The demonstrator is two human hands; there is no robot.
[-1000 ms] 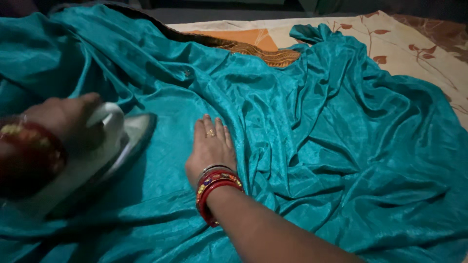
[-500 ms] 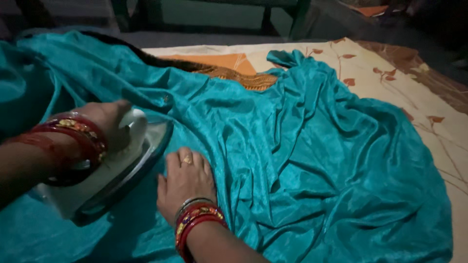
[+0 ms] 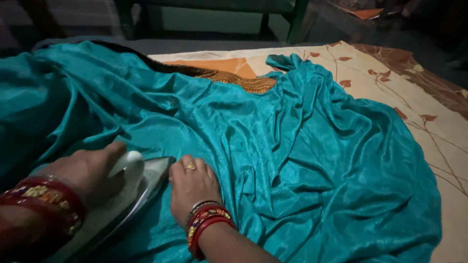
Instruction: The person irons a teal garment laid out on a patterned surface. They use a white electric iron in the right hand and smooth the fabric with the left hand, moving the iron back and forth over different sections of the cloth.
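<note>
Left hand [image 3: 90,168] gripped the iron [image 3: 124,195] on the teal cloth [image 3: 273,146]; right hand [image 3: 192,185] lay flat, fingers spread, beside its tip — best kept clear, cloth taut.

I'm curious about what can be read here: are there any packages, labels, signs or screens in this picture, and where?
None in view. There is only teal cloth spread over a cream sheet with brown leaves, an orange patterned cloth at the far edge, and a white iron gripped by the left hand, with the right hand flat on the cloth beside it.
</note>
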